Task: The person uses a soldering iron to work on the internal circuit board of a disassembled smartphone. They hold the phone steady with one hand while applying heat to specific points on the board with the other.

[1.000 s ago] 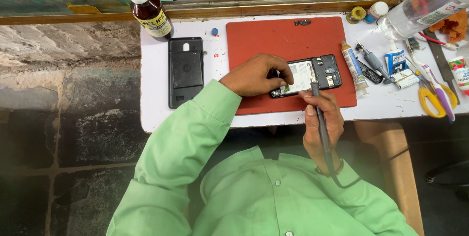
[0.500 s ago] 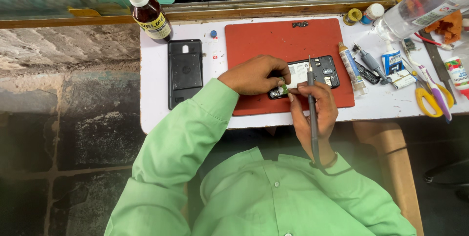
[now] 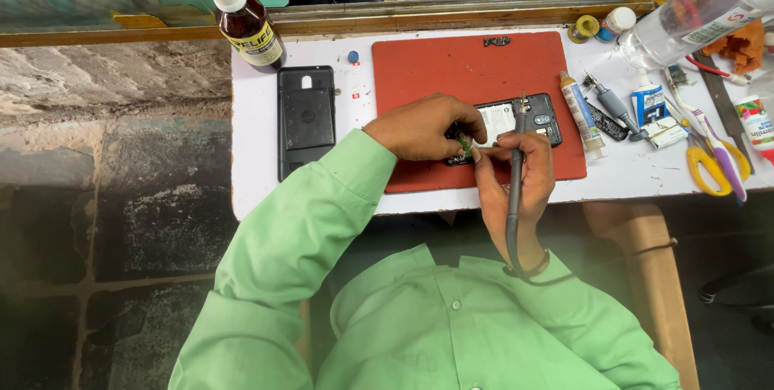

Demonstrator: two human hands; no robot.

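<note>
Opened phone (image 3: pixel 528 116) on red mat (image 3: pixel 451 67), centre of white table (image 3: pixel 258 164) | left hand (image 3: pixel 423 126) pinching small green part (image 3: pixel 465 146) at phone's left end | right hand (image 3: pixel 516 168) grasping grey soldering iron (image 3: pixel 513 196), tip over phone | black back cover (image 3: pixel 306 120) left of mat | yellow scissors (image 3: pixel 709 166) far right

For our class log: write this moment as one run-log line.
left hand: steadies opened phone | right hand: holds grey tool | surface: red mat

We found bare room on the red mat (image 3: pixel 451 67) above the opened phone (image 3: pixel 516 120). Tubes (image 3: pixel 582 124), scissors (image 3: pixel 709 168) and bottles crowded the bench (image 3: pixel 258 180) to our right.
</note>
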